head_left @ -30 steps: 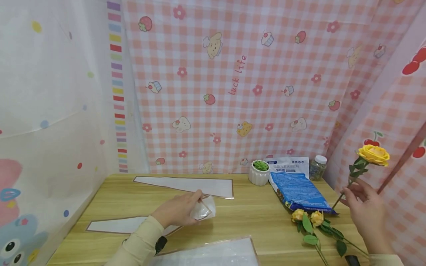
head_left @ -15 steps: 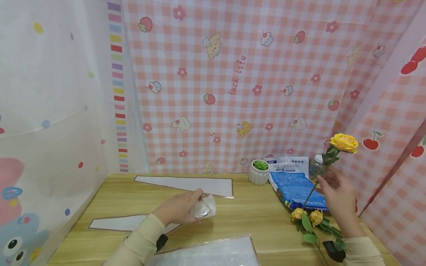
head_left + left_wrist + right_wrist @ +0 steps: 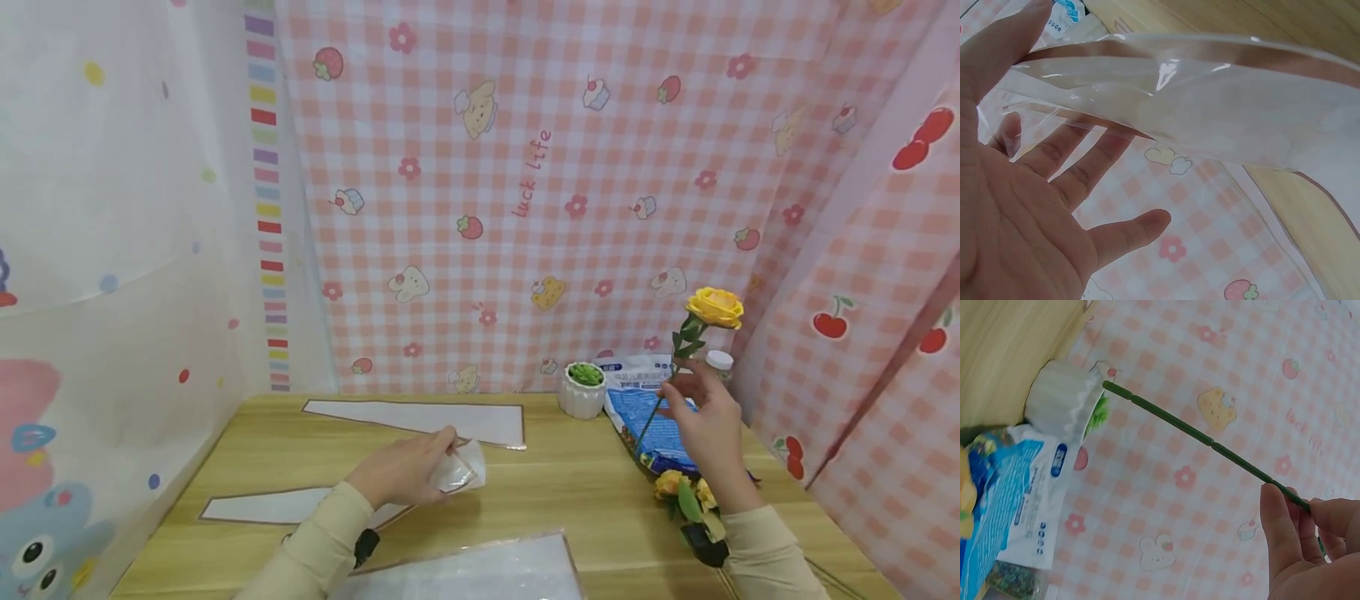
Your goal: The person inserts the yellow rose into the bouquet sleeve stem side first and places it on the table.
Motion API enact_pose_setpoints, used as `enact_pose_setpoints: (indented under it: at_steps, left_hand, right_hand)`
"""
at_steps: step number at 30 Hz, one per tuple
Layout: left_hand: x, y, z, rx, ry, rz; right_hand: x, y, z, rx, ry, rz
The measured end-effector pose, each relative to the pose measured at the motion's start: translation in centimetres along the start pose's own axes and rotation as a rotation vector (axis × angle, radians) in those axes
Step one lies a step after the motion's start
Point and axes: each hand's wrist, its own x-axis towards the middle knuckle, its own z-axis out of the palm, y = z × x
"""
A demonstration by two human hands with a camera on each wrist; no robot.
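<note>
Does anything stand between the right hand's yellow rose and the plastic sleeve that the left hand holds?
Nothing visible does. Only tabletop shows between the yellow rose's stem tip and the plastic sleeve; the white pot stands farther back.

On my head feed, the right hand (image 3: 711, 425) has carried the yellow rose (image 3: 715, 308) leftward from the table's (image 3: 540, 487) right edge to before the blue packet (image 3: 666, 435). I now see it hiding most of the jar (image 3: 720, 360), its sleeve (image 3: 772, 550) covering leaves of the smaller roses (image 3: 667, 484).

Yellow rose (image 3: 715, 308), green stem (image 3: 1200, 437), pink-and-white checked cloth (image 3: 450, 258)
</note>
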Motion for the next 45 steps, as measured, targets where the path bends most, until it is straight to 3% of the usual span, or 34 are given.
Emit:
enact_pose_setpoints:
  at_steps: [8, 19, 34, 45]
  left_hand:
    - [0.5, 0.5, 0.0, -0.012, 0.0, -0.001]
    - [1.3, 1.2, -0.1, -0.017, -0.005, 0.028]
    - [1.7, 1.4, 0.5, 0.004, -0.011, 0.032]
    - [2.3, 1.7, 0.7, 0.011, -0.008, 0.03]
  right_hand:
    - [-0.2, -1.1, 2.0, 0.095, -0.041, 0.023]
    - [0.0, -2.3, 4.3, 0.05, -0.077, -0.02]
    - [-1.3, -4.5, 8.3, 0.194, -0.129, -0.089]
    - [-2.0, -6.1, 10.1, 0.296, -0.187, -0.081]
